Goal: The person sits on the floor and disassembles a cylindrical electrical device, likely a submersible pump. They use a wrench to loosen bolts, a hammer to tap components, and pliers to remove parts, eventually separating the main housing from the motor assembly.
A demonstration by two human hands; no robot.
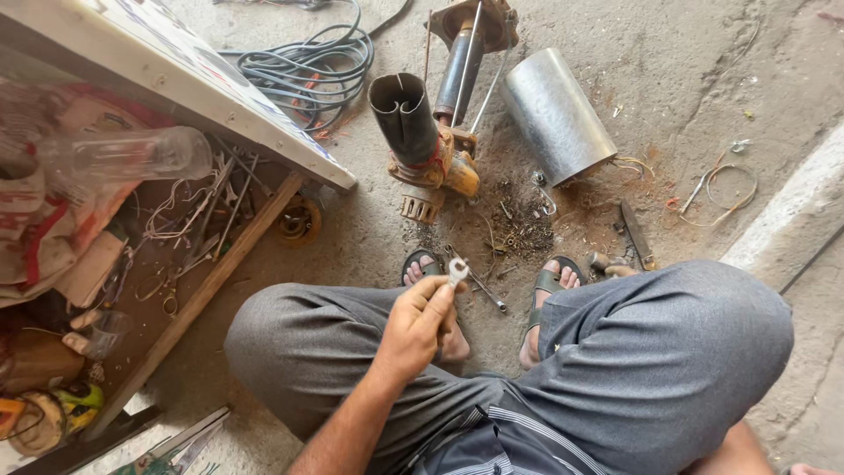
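Observation:
My left hand is raised between my knees, fingers closed on a small silvery spanner whose ring end points up. I am squatting in grey trousers and sandals. Just beyond my feet lies a dismantled pump motor with an orange body, a dark dented pipe and long thin rods. A shiny metal cylinder lies on its side to the right of it. Only part of my right arm shows at the bottom edge; the right hand is out of view.
A thin metal tool lies between my feet, beside a heap of dark metal scraps. A flat blade and a wire loop lie to the right. A coiled black cable lies behind. On the left is a wooden tray of tools under a white board.

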